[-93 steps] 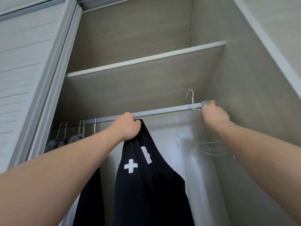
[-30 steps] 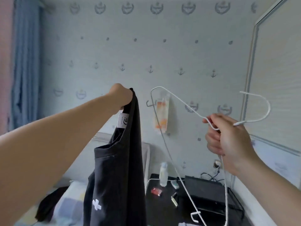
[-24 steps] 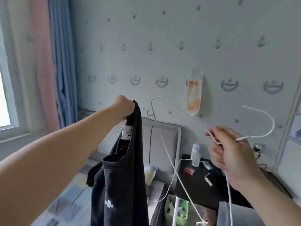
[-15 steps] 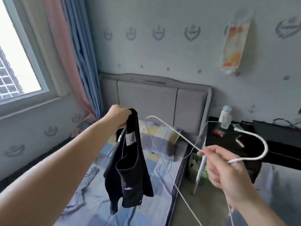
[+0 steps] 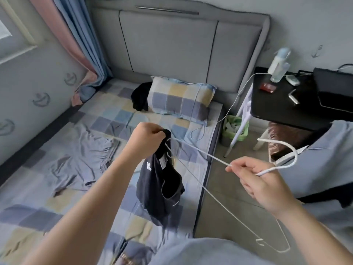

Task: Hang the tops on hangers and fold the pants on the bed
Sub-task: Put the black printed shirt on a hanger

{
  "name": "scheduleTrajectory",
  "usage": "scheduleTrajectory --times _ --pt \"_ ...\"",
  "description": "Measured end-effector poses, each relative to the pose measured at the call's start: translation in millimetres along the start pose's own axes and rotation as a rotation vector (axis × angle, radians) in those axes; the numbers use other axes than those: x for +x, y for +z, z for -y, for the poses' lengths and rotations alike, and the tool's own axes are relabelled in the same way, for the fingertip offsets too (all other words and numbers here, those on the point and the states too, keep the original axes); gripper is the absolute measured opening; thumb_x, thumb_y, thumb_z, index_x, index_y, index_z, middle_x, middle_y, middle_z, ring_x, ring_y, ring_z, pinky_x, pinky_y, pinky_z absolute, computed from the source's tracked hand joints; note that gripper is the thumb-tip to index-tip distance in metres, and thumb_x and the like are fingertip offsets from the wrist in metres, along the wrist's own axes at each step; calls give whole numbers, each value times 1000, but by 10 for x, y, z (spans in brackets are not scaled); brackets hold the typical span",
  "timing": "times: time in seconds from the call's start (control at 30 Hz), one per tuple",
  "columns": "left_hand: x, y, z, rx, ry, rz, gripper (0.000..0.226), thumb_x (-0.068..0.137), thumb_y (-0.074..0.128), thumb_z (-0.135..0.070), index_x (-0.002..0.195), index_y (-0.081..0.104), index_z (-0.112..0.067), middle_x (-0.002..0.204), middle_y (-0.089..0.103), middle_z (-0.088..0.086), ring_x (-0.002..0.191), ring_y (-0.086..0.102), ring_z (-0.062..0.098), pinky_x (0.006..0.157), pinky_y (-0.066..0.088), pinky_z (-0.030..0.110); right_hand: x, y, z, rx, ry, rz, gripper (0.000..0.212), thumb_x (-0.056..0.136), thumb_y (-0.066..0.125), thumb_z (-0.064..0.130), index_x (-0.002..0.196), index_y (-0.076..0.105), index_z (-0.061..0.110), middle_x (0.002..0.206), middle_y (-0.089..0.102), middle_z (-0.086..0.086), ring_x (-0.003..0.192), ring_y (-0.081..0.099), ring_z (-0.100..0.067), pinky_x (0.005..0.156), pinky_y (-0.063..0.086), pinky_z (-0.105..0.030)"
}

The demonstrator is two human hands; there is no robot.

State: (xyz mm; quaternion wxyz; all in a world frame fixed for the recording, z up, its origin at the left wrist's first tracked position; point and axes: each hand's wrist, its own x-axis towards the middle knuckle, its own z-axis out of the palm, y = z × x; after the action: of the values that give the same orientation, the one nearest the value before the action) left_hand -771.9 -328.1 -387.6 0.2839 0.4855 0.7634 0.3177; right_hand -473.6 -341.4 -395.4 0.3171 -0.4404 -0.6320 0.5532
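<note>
Head view: left hand [image 5: 147,134] fisted round black top [image 5: 158,184], dangling over bed's [image 5: 107,113] right edge. Right hand [image 5: 261,180] pinches hanger [image 5: 273,169] neck, far tip at the strap. Not hung yet. Grey garment [image 5: 80,159] lies unfolded on the bed.

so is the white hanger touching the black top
Cannot tell. In the head view the far end of the white hanger overlaps the black top just below the left hand, but one view cannot show whether wire meets fabric.
</note>
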Motion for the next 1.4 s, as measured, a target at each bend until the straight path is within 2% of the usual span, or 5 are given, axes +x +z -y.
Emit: scheduleTrajectory --times 0.4,0.73,0.93,1.1,1.4 --pt "-21 141 327 27 -98 -77 23 84 56 -12 80 66 7 66 56 24 54 39 21 52 30 28 85 177 -48 -159 -3 111 20 89 57 36 82 72 25 44 33 10 43 24 -6 43 21 -17" --pt "-5 113 309 80 14 -19 17 89 62 -14 81 77 -17 68 70 -3 63 63 15 49 43 15 209 70 -24 -157 -61 111 17 94 60 33 85 72 24 45 37 10 41 27 -4 45 22 -10" --pt "-140 61 101 141 137 58 16 88 63 -13 85 77 -21 66 69 -5 64 63 11 58 52 25 359 305 -110 -262 -102 127 16 97 62 23 85 72 23 56 56 -2 51 39 -6 50 31 -19" --pt "-232 80 -117 118 221 87 15 90 63 -17 85 77 -17 68 70 2 61 63 18 61 55 38 593 590 -82 -270 -33 233 15 99 61 12 90 72 19 63 63 25 61 56 5 60 38 -9" --pt "-309 1 -254 75 307 94 17 88 64 -15 87 79 -24 71 70 -7 68 62 10 60 51 25 658 624 -99 57 -82 177 20 94 58 26 84 75 24 43 41 12 40 34 -4 45 26 -13"
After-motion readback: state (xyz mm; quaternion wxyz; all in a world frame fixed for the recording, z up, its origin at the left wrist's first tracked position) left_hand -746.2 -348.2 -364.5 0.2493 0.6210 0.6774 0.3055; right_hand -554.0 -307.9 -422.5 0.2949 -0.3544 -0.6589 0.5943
